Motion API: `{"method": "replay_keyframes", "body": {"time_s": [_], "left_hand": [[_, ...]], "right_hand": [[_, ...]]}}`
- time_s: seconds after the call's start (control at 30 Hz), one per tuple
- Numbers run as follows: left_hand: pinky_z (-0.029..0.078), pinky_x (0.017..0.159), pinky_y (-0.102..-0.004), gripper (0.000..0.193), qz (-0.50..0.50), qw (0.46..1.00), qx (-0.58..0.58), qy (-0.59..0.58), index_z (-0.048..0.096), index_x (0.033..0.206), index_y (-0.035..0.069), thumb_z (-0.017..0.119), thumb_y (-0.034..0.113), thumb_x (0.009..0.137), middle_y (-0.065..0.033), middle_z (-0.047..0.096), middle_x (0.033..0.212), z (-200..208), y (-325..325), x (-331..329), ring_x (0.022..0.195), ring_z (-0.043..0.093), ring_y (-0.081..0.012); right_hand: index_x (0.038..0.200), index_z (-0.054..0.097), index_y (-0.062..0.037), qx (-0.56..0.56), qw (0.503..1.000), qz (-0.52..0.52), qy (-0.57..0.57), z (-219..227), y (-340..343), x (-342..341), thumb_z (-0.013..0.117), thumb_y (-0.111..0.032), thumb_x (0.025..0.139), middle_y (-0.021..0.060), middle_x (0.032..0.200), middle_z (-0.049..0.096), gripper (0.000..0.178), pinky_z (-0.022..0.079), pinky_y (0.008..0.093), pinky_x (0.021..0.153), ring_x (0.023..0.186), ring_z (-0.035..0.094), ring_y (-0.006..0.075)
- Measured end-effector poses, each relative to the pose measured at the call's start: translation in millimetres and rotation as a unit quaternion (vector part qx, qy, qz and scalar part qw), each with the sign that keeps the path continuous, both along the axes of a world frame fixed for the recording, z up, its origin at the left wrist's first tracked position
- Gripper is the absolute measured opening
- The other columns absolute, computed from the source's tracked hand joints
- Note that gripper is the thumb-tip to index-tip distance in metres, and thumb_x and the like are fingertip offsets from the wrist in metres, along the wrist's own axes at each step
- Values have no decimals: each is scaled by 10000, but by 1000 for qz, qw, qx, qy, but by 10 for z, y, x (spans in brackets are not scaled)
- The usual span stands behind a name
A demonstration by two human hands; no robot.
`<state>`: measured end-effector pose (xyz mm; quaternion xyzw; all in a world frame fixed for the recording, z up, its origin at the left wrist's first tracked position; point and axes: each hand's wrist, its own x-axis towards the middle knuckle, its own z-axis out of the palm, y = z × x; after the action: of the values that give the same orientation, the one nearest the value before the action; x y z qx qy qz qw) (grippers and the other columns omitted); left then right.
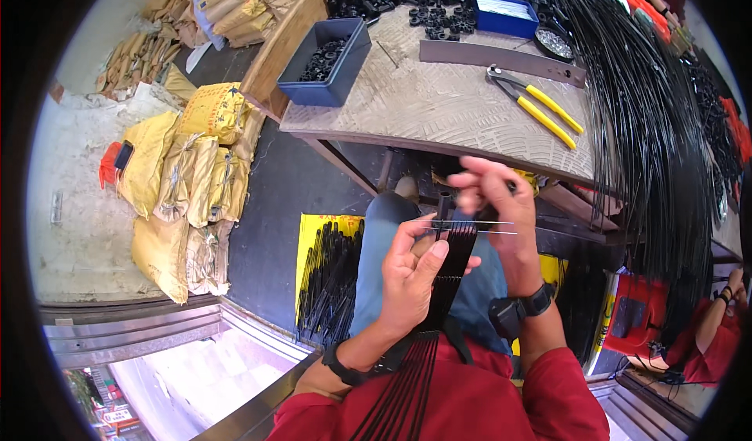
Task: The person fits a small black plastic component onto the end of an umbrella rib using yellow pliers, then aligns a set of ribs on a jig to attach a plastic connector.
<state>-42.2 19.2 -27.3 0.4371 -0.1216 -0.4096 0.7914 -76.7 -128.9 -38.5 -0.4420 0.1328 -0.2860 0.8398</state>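
My left hand [411, 272] is closed on a flat row of black strips [452, 272], with the thumb laid over their edge. Thinner black lengths run from the row down across my lap. Two thin metal rods [495, 222] lie crosswise at the strips' upper end and stick out to the right. A short black tube [444, 204] stands upright beside that end. Just above the rods, my right hand [505, 206] has curled fingers, partly smeared by motion. Something small and dark shows among them, too unclear to name.
Ahead stands a workbench [407, 108] with yellow-handled pliers [544, 112], a metal strip [501, 63], a grey-blue bin [317, 93] and a blue box [505, 27]. Long black strands [650, 135] hang over its right side. Filled sacks [149, 167] lie left; black pieces [329, 284] lie beside my leg.
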Motion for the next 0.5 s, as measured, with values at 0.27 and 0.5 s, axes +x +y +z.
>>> {"method": "replay_keyframes", "body": {"time_s": [0.27, 0.5], "left_hand": [[535, 731, -329, 257, 76, 996, -34, 1, 408, 1124, 23, 485, 59, 880, -123, 570, 999, -7, -93, 34, 819, 619, -218], [508, 740, -289, 275, 121, 992, -19, -33, 410, 1134, 21, 492, 40, 873, -101, 559, 999, -126, -60, 38, 809, 595, -163]], "right_hand": [[1005, 612, 38, 13, 992, -100, 70, 50, 390, -273, 542, -129, 861, -2, 646, 508, 231, 327, 179, 426, 503, 426, 37], [1023, 598, -6, -11, 992, -89, 88, 114, 524, -203, 660, -51, 744, -4, 737, 540, 289, 374, 153, 519, 588, 451, 31]]}}
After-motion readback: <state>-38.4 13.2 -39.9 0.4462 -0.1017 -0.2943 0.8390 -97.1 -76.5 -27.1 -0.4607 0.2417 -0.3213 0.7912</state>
